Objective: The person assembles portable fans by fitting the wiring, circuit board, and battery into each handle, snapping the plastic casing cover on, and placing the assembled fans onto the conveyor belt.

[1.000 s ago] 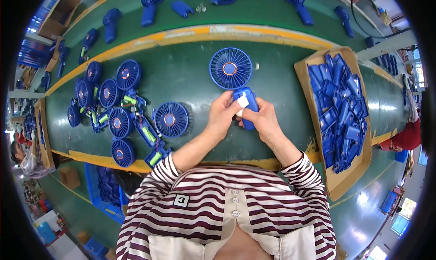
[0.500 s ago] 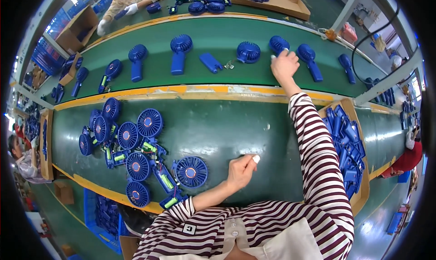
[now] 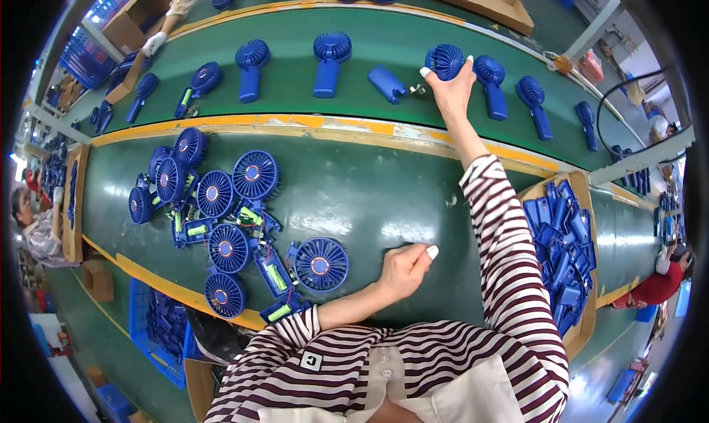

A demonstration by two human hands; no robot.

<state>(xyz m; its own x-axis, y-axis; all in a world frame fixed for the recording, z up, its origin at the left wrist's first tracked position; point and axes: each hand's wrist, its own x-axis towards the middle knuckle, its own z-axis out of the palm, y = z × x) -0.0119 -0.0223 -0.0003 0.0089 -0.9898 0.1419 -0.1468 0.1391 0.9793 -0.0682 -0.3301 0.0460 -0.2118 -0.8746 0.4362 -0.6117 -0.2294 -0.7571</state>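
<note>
On the green belt, my right hand has its thumb and fingers around a round blue fan head; the hand hides its lower part. White covers sit on the fingertips. To its left lies a loose blue handle shell with small metallic parts by its end. A whole blue handheld fan lies just to the right. My left hand rests closed above the near worktop, with a white cover on one fingertip and nothing showing in it. Left of it is an opened fan, its round grille facing up.
Several opened fans with green batteries and wires are piled on the worktop's left. A cardboard box of blue shells stands at the right. More fans line the belt. Across it, a co-worker's gloved hand touches a box.
My right hand has moved from one handheld fan to the fan head left of it and now grasps that. The view has shifted a little. My left hand stays closed.
</note>
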